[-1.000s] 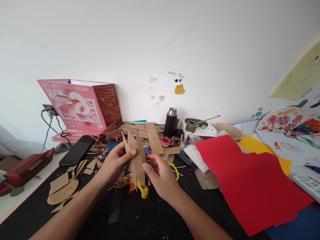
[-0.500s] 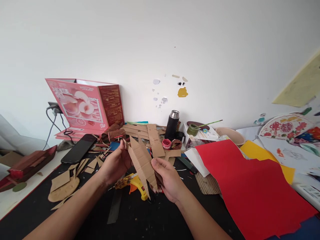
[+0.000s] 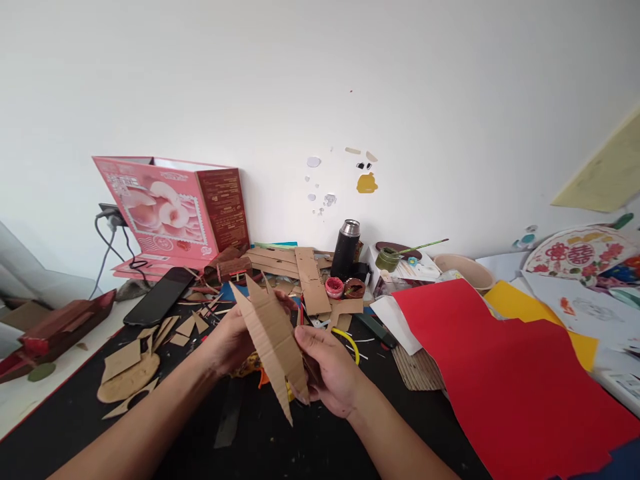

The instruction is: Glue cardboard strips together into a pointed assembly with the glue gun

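My right hand [image 3: 330, 370] grips a folded piece of corrugated cardboard [image 3: 270, 330] with pointed ends, thumb on its right edge and fingers underneath. The piece is tilted, its tips pointing up-left and down. My left hand [image 3: 233, 343] is closed around its left side; most of those fingers are hidden behind it, with a few showing beyond the upper edge. A yellow glue gun [image 3: 250, 365] with an orange trigger lies below, mostly covered by the hands and cardboard. Beyond my right hand, a yellow curved strip [image 3: 353, 341] shows; its kind I cannot make out.
Cardboard scraps [image 3: 123, 360] and a phone [image 3: 160, 295] lie at left, before a pink box [image 3: 165, 213]. A black flask [image 3: 346, 250], a red paint pot [image 3: 334, 288] and a green jar with a brush [image 3: 387, 259] stand behind. Red paper [image 3: 500, 373] covers the right side.
The cardboard piece has shifted slightly left and down and turned. My left hand has moved further behind it. The yellow curved strip now shows beside my right hand.
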Tool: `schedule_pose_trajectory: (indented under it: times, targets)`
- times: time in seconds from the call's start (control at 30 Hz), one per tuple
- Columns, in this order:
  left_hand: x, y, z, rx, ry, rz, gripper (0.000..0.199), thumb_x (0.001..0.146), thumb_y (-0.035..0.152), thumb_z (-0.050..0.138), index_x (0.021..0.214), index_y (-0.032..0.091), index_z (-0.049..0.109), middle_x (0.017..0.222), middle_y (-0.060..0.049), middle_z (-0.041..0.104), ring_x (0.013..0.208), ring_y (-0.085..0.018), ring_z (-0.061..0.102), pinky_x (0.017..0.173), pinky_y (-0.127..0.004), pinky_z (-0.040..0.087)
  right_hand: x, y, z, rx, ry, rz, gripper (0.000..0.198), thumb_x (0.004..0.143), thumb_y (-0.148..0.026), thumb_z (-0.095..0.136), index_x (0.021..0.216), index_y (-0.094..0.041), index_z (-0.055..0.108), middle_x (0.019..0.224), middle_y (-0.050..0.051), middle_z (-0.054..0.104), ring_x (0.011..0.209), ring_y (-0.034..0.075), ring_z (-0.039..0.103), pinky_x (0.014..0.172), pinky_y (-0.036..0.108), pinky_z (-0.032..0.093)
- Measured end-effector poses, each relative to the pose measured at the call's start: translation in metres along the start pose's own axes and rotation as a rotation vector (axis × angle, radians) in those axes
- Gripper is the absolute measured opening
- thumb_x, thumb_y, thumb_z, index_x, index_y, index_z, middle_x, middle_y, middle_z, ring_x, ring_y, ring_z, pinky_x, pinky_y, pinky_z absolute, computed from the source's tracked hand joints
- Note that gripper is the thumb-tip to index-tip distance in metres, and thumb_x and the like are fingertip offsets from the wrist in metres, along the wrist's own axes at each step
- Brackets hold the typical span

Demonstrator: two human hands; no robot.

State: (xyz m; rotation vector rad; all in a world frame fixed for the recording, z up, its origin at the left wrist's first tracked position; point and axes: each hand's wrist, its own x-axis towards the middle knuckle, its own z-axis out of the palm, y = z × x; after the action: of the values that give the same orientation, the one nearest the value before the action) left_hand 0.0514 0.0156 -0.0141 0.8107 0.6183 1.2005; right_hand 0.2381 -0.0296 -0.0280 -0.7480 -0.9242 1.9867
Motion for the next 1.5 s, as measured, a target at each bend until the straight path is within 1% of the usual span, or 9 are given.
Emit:
schedule_pose_trajectory:
  times: [0.17,0.33,0.5,0.63,0.73,0.9,1.13,1.33,1.5]
  targets:
    - [0.000,0.005,0.007,0.102,-0.050,0.076,0.044,0.057,0.042,0.106,0.080,0.016,0.079,0.076,-0.004,0.073,0.070,-0.016,0.066,0.065,-0.024,0.056,0.003,0.002,-0.001,-0.229,-0.030,-0.008,0.071,0.078,-0.088,0.076,0.088,-0.018,0.065,0.059,-0.002,0.065,0.041,0.013,0.060,0.033,0.018,0.032]
    - [0.000,0.010,0.010,0.201,-0.031,0.125,0.041,0.070,0.045,0.100,0.081,0.017,0.073,0.066,0.002,0.064,0.052,-0.010,0.054,0.046,-0.020,0.046,0.003,-0.002,-0.005,-0.490,0.006,-0.115,0.078,0.086,-0.094,0.060,0.093,-0.017,0.068,0.065,-0.001,0.062,0.045,0.013,0.062,0.035,0.020,0.034]
    - [0.000,0.007,0.009,0.392,0.074,0.239,0.043,0.076,0.051,0.095,0.087,0.018,0.069,0.073,0.002,0.065,0.053,-0.011,0.057,0.043,-0.021,0.049,-0.001,-0.006,-0.008,-0.521,0.140,-0.198,0.079,0.093,-0.093,0.050,0.103,-0.018,0.070,0.066,0.000,0.064,0.045,0.014,0.058,0.041,0.023,0.040]
    - [-0.002,0.004,0.011,0.496,0.079,0.261,0.044,0.082,0.056,0.089,0.087,0.020,0.065,0.072,0.004,0.061,0.052,-0.012,0.058,0.042,-0.023,0.052,-0.005,-0.005,-0.005,-0.642,0.107,-0.236,0.067,0.093,-0.085,0.063,0.107,-0.020,0.070,0.073,0.001,0.069,0.055,0.017,0.066,0.052,0.026,0.050]
    - [-0.005,0.003,0.013,0.542,0.072,0.266,0.044,0.083,0.056,0.088,0.087,0.021,0.063,0.072,0.004,0.061,0.052,-0.012,0.058,0.044,-0.023,0.052,-0.007,-0.001,-0.002,-0.748,0.090,-0.238,0.053,0.095,-0.073,0.072,0.100,-0.021,0.066,0.067,-0.001,0.067,0.057,0.018,0.068,0.056,0.026,0.052]
    - [-0.008,0.008,0.017,0.417,0.062,0.254,0.044,0.083,0.060,0.088,0.090,0.021,0.067,0.066,0.005,0.059,0.051,-0.013,0.057,0.045,-0.024,0.052,-0.006,0.000,-0.003,-0.706,0.157,-0.211,0.051,0.100,-0.072,0.061,0.086,-0.023,0.057,0.061,-0.003,0.060,0.047,0.017,0.063,0.048,0.026,0.049]
    - [0.003,0.020,0.010,0.133,0.211,0.267,0.057,0.067,0.060,0.098,0.099,0.017,0.079,0.073,-0.001,0.067,0.058,-0.013,0.057,0.043,-0.021,0.044,-0.009,-0.001,0.000,-0.726,0.026,-0.166,0.046,0.103,-0.065,0.060,0.088,-0.021,0.060,0.067,-0.001,0.064,0.047,0.014,0.060,0.049,0.024,0.049]
    - [0.003,0.024,0.007,0.124,0.193,0.332,0.055,0.070,0.062,0.096,0.096,0.016,0.080,0.072,0.000,0.066,0.057,-0.013,0.054,0.044,-0.021,0.043,-0.006,0.002,-0.003,-0.853,0.105,-0.161,0.043,0.105,-0.058,0.059,0.086,-0.020,0.060,0.069,0.000,0.065,0.048,0.014,0.062,0.049,0.024,0.048]
    - [0.001,0.026,0.009,0.100,0.174,0.321,0.050,0.071,0.057,0.097,0.095,0.015,0.082,0.069,-0.001,0.066,0.054,-0.012,0.052,0.044,-0.021,0.041,-0.007,0.001,0.001,-0.857,0.096,-0.137,0.043,0.105,-0.059,0.059,0.084,-0.021,0.059,0.066,-0.001,0.064,0.047,0.014,0.061,0.050,0.025,0.048]
